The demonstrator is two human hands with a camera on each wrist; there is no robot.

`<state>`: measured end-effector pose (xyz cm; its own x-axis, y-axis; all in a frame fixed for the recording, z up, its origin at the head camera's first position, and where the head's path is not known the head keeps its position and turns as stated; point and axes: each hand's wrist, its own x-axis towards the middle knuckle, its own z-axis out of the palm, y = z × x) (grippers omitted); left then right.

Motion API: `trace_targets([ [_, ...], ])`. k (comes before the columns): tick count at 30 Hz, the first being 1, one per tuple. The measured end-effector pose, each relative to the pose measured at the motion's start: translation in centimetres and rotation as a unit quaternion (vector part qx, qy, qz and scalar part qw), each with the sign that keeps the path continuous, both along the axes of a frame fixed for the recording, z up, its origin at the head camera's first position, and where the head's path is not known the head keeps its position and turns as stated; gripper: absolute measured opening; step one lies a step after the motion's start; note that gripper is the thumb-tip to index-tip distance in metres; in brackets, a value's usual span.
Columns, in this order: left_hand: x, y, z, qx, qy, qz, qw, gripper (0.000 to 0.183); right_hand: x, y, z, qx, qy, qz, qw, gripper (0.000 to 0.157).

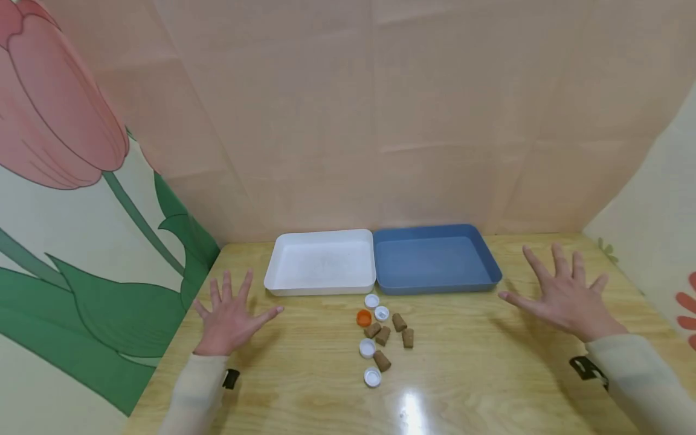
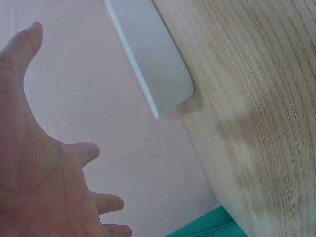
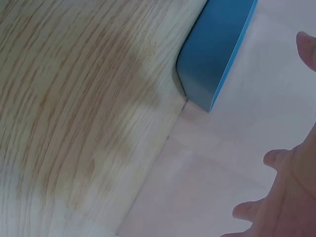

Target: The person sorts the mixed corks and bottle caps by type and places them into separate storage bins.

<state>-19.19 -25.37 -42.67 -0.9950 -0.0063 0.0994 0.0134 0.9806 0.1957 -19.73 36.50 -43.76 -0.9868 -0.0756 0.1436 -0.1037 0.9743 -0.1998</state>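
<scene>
My left hand hovers over the table's left side with its fingers spread, holding nothing. The white tray is the thing nearest to it. On the other side my right hand, also spread and bare, is held up to the right of the blue tray. Between the hands, in front of the trays, lies a loose group of brown corks, white bottle caps and one orange cap. In the left wrist view the white tray's corner shows beyond the fingers; the right wrist view shows the blue tray's corner.
Both trays stand side by side at the back of the wooden table, against a pinkish cloth backdrop. A wall with a painted tulip borders the left. A pale wall with red petals borders the right.
</scene>
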Motion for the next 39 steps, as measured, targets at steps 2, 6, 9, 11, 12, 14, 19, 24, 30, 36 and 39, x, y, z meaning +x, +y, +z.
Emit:
trace_targets([
  [2,-0.1,0.0,0.0,0.006,-0.004,0.001,1.0000,0.106,0.0,0.0,0.0,-0.002,0.000,0.001,1.000,0.110],
  [6,-0.3,0.0,-0.1,0.038,-0.018,-0.002,0.9991,0.091,0.1,-0.3,0.1,-0.004,0.002,0.000,1.000,0.109],
  [9,-0.7,-0.1,-0.3,0.073,-0.027,-0.016,0.9968,0.083,0.2,-0.7,0.3,-0.008,0.007,0.001,1.000,0.106],
  [11,-1.0,-0.2,-0.5,0.095,-0.027,-0.031,0.9947,0.082,0.3,-1.2,0.5,-0.014,0.015,0.004,1.000,0.104],
  [12,-1.2,-0.2,-0.6,0.104,-0.024,-0.038,0.9936,0.082,0.3,-1.6,0.6,-0.017,0.021,0.006,1.000,0.102],
  [14,-1.7,-0.2,-0.7,0.115,-0.017,-0.047,0.9921,0.082,0.3,-2.6,0.9,-0.024,0.034,0.013,0.999,0.100],
  [19,-3.2,0.3,-0.9,0.132,-0.003,-0.040,0.9904,0.079,0.4,-5.8,1.7,-0.029,0.056,0.050,0.997,0.090],
  [24,-4.7,0.9,-1.5,0.141,-0.022,-0.027,0.9894,0.077,0.8,-9.6,2.1,-0.028,0.063,0.102,0.992,0.069],
  [30,-5.8,1.4,-1.9,0.134,-0.039,-0.018,0.9901,0.081,0.8,-13.3,1.6,-0.051,0.018,0.143,0.988,0.042],
  [36,-6.2,1.6,-2.4,0.149,-0.026,-0.023,0.9882,0.061,0.2,-16.7,0.7,-0.081,-0.051,0.150,0.984,0.032],
  [39,-6.2,1.9,-2.4,0.162,-0.035,-0.021,0.9859,0.060,-0.1,-18.0,0.2,-0.085,-0.066,0.149,0.983,0.031],
])
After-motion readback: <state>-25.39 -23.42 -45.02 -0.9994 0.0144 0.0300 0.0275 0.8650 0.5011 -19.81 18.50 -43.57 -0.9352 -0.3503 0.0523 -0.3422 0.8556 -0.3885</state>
